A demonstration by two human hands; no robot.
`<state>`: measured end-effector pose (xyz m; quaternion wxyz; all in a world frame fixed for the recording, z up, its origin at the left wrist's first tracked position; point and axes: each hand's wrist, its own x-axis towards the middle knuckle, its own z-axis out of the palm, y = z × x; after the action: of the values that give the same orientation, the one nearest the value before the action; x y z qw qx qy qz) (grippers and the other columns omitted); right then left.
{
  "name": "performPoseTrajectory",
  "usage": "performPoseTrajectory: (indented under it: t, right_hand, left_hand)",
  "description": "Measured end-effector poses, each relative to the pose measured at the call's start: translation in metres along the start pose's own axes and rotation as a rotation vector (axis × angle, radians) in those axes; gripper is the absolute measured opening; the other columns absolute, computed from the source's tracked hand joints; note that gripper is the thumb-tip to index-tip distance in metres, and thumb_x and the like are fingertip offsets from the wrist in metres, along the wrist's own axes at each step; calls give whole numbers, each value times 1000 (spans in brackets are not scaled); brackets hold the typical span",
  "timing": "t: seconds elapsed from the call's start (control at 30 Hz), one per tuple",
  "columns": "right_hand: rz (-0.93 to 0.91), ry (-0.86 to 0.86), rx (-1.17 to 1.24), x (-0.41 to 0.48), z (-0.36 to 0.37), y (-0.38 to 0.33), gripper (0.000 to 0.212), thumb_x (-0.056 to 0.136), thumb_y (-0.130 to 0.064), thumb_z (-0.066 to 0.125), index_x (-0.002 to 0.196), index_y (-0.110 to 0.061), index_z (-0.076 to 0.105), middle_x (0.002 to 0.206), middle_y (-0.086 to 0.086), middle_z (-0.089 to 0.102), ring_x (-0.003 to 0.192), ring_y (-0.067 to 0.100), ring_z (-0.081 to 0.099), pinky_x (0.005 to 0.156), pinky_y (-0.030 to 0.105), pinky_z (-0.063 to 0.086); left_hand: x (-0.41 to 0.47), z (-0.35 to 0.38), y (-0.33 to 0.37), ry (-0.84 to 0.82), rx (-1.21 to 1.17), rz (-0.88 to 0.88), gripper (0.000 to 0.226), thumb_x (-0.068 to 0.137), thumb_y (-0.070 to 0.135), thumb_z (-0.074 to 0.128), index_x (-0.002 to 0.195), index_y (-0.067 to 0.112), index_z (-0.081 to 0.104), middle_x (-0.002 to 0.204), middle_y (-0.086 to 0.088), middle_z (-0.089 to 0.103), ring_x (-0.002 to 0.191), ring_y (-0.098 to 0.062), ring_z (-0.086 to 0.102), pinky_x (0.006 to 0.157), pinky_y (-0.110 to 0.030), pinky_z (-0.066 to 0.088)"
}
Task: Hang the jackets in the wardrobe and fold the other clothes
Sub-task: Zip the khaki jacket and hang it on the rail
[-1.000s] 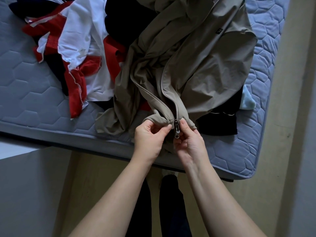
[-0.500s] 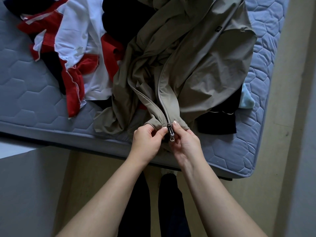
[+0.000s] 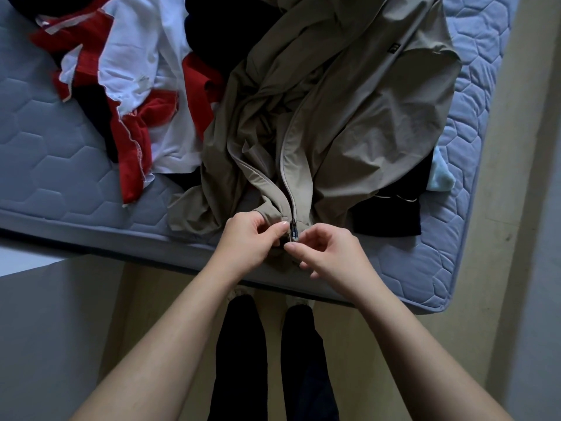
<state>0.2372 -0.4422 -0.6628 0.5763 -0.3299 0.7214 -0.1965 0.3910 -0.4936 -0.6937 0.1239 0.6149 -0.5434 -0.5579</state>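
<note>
Blue-grey quilted mattress [image 3: 45,153], beige jacket [image 3: 379,117] spread across it, red-and-white garment [image 3: 136,56], black garment [image 3: 391,217] at its edge

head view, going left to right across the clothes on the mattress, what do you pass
red and white garment → beige jacket → black garment → light blue cloth

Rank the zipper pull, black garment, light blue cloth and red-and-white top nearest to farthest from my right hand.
1. zipper pull, on the jacket, beside the right hand.
2. black garment, just right.
3. light blue cloth, farther right.
4. red-and-white top, far left.
</note>
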Motion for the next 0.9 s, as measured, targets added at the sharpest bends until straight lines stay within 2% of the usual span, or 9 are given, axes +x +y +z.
performPoseTrajectory:
  t: [0.07, 0.13, 0.23, 0.4, 0.5, 0.67, 0.77, 0.83, 0.9]
  right_hand:
    - [-38, 5, -118, 1, 2, -1, 20, 76, -31, 77, 74, -19, 62, 64, -3, 66, 62, 14, 66, 52, 30, 52]
    - [-102, 36, -274, 2, 2, -1, 20, 78, -30, 72, 72, -17, 59, 65, -3, 64, 65, 14, 62, 61, 30, 49]
    - [-181, 28, -377, 0, 0, -3, 18, 84, -29, 59, 74, -14, 55, 63, 0, 59, 60, 15, 51, 59, 32, 43]
    - [-257, -47, -589, -2, -5, -5, 26, 93, -30, 42, 74, -13, 45, 63, 3, 52, 64, 26, 50, 58, 40, 41]
    - [-297, -40, -666, 4, -12, -6, 27, 94, -31, 40, 75, -13, 45, 66, 2, 53, 69, 28, 53, 60, 39, 42]
    - [-488, -113, -932, 13, -15, -10, 29, 98, -41, 38, 87, -19, 52, 86, 1, 60, 86, 27, 57, 66, 38, 44]
    - [-550, -79, -986, 17, -10, -12, 28, 99, -39, 38, 84, -20, 51, 86, 1, 61, 84, 30, 59, 63, 37, 41]
    - [-578, -58, -1016, 19, -6, -12, 26, 99, -37, 38, 82, -20, 49, 86, 1, 62, 82, 31, 60, 60, 35, 37]
    - [-605, -46, -1047, 20, -3, -13, 28, 99, -37, 38, 84, -18, 52, 87, 1, 64, 80, 33, 61, 58, 34, 36]
  left_hand:
    - [0, 1, 2, -22, 2, 22, 40, 87, 22, 68, 50, 30, 55, 38, 16, 52, 36, 7, 46, 43, -5, 29]
    - [-1, 1, 3, -48, 0, 30, 41, 88, 21, 67, 50, 30, 54, 38, 15, 53, 36, 5, 45, 43, -6, 30]
    - [0, 0, 3, -73, 15, 29, 40, 88, 23, 66, 50, 28, 55, 39, 14, 53, 35, 1, 43, 43, -10, 32]
    - [0, -4, 3, -150, 32, -4, 34, 89, 24, 66, 56, 23, 57, 40, 10, 53, 38, -6, 46, 45, -15, 36]
    - [-1, -9, 5, -203, 108, 18, 36, 89, 25, 65, 55, 25, 55, 38, 9, 52, 39, -4, 46, 46, -13, 35]
    - [-2, -16, 5, -316, 179, 37, 31, 92, 25, 60, 62, 28, 55, 41, 11, 53, 44, -5, 49, 52, -18, 37]
    - [-2, -21, 3, -298, 192, 48, 31, 92, 23, 60, 62, 30, 56, 42, 19, 54, 46, 4, 49, 53, -13, 33]
    - [-1, -26, 2, -320, 198, 53, 24, 92, 20, 60, 70, 27, 61, 44, 25, 53, 49, 11, 49, 54, -9, 34]
    - [1, -29, -1, -363, 209, 54, 17, 92, 22, 59, 78, 28, 65, 47, 21, 54, 48, 9, 48, 55, -10, 34]
